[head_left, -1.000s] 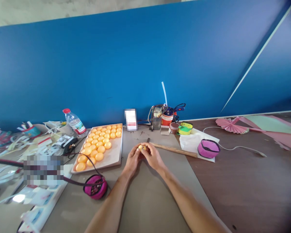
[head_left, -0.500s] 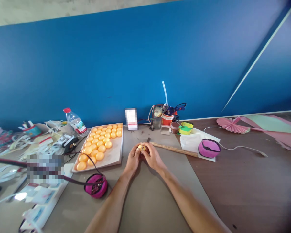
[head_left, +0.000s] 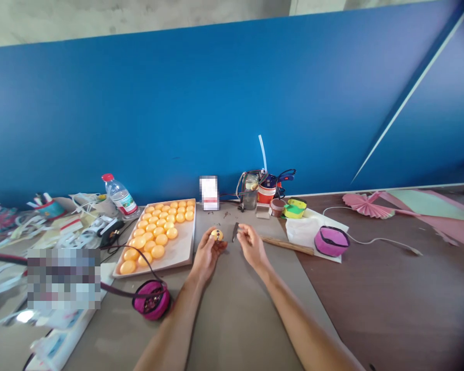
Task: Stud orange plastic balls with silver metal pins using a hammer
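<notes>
My left hand is closed round a small orange ball with a row of dark dots on its face. To its right, apart from the ball, my right hand has its thumb and fingers bent together. Whatever is between those fingertips is too small to make out. Just left of them lies a dark, narrow metal piece. A wooden stick runs out from behind my right hand; the two look like one hammer, but my hand hides the join.
A white tray of orange balls stands left of my hands, with a magenta pouch of small beads in front. A water bottle and cables are further left. Jars, a yellow-green container and a purple pouch are right.
My hands were together round the ball and have moved apart. The left keeps the ball and shifts left, the right moves right. The dark metal piece now shows more fully.
</notes>
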Demonstrator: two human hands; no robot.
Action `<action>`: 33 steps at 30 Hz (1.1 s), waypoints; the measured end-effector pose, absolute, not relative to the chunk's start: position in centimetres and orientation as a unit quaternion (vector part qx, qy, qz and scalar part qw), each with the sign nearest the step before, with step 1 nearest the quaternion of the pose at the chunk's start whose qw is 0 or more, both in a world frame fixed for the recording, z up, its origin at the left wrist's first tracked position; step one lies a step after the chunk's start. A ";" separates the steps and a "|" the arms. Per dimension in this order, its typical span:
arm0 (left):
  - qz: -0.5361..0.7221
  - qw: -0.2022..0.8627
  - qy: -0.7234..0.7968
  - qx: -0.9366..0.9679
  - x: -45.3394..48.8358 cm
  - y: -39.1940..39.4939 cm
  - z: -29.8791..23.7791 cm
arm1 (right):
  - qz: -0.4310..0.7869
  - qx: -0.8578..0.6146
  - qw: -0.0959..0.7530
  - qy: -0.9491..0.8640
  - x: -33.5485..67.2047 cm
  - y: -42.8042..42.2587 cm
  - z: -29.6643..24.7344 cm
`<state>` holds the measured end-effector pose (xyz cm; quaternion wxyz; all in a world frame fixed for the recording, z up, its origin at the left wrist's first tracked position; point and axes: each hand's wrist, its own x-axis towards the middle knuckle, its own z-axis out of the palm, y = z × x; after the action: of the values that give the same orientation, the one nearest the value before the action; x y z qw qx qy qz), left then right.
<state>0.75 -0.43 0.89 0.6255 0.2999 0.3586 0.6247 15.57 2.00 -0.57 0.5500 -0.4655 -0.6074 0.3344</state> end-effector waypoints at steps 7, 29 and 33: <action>0.643 0.604 0.379 0.279 0.3 -0.3 1.1 | 0.243 -0.540 0.517 -0.618 17.2 3.8 -1.6; 0.743 0.407 0.417 0.330 0.2 -0.5 1.2 | 0.083 -0.355 0.233 -0.901 12.1 -0.2 -0.4; 0.717 0.453 0.401 0.346 0.5 -0.9 1.4 | 0.083 -0.371 0.235 -0.895 12.2 0.2 -0.7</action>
<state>0.47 -0.87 1.37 0.4528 0.3460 0.4013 0.7171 12.22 0.24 -0.74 0.2347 -0.3707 -0.8948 0.0829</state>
